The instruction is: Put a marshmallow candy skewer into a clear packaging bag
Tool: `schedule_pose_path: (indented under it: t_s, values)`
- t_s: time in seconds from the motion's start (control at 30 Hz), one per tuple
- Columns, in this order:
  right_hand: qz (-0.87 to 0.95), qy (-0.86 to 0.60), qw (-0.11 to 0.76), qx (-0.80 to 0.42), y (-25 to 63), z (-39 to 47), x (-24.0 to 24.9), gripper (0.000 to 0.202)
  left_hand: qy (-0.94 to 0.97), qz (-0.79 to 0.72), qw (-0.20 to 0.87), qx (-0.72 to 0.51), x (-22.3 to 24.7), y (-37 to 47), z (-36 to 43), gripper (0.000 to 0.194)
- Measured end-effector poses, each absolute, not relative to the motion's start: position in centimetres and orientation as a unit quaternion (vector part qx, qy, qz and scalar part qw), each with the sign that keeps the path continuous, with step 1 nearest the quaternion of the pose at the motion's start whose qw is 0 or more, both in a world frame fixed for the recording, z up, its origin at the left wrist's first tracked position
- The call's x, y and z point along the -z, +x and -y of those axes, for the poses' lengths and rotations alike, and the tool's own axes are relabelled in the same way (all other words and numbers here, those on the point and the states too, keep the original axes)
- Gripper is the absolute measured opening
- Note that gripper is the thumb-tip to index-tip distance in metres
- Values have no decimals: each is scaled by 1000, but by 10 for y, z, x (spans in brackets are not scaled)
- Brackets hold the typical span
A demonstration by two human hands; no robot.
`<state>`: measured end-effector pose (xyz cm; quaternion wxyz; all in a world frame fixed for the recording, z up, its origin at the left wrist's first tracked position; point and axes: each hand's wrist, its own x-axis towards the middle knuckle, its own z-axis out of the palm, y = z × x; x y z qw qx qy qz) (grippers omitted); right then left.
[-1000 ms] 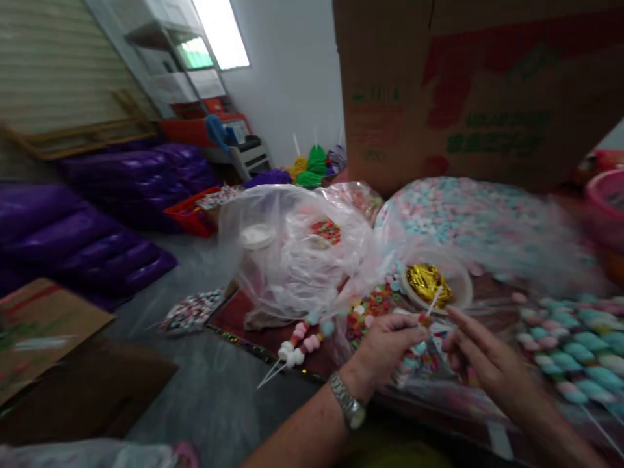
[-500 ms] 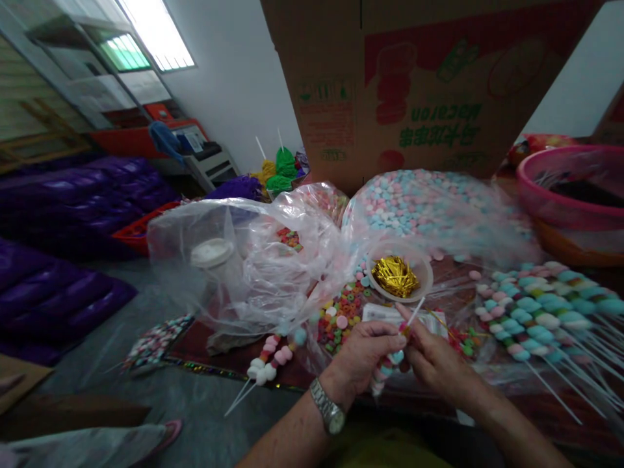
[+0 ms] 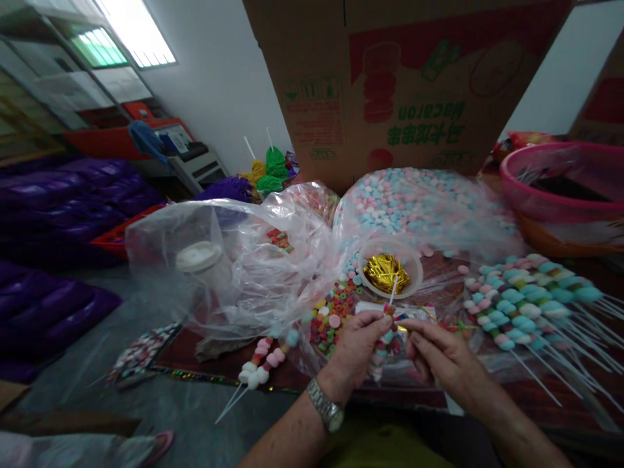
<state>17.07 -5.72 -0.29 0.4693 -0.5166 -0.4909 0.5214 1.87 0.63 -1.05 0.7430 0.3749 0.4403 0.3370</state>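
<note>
your left hand (image 3: 358,344) comes up from the lower middle, wrist bent back, a metal watch (image 3: 325,411) on the forearm just behind it. its fingers (image 3: 373,322) are curled closed around a candy skewer (image 3: 383,341), thumb and forefinger pinching near the top, so the white stick tip pokes up above your knuckles and the pink and white pieces hang down below your palm. your right hand (image 3: 441,354) reaches in from the lower right, palm turned down, thumb and forefinger drawn together just beside the left fingertips; you cannot tell from here whether they actually pinch anything.

just beyond your fingertips sits a small clear cup (image 3: 390,257) holding gold twist ties (image 3: 386,272). to the left of your left fingers lies a spill of coloured ring candies (image 3: 331,312), and further left a finished skewer (image 3: 263,361) rests at the table edge. a crumpled clear plastic bag (image 3: 234,266) bulks up on that side, with a white-lidded jar (image 3: 199,257) inside it. to the right of your right fingers a row of finished skewers (image 3: 521,299) is laid out, sticks pointing right. past the cup, a bag of pink and blue candies (image 3: 419,201) sits in front of a cardboard box (image 3: 414,78), with a pink basin (image 3: 560,188) far right.
</note>
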Motion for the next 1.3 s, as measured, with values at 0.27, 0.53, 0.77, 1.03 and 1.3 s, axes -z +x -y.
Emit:
schedule_pose_path:
  t_s: [0.27, 0.53, 0.77, 1.03, 1.3]
  values:
    - [494, -539, 443, -519, 164, 56, 20, 62, 353, -371, 807, -292, 7, 14, 1, 30]
    - [475, -591, 433, -488, 175, 57, 28, 36, 321, -410, 794, -315, 15, 20, -1, 34]
    - [602, -570, 460, -318, 166, 55, 8, 29, 360, -451, 756, -308, 16, 25, -1, 29]
    - [632, -602, 389, -295, 144, 44, 29, 55, 476, -473, 684, -287, 22, 18, 10, 18]
    - [621, -647, 401, -190, 141, 48, 40, 45, 530, -388, 693, -296, 26, 13, 9, 27]
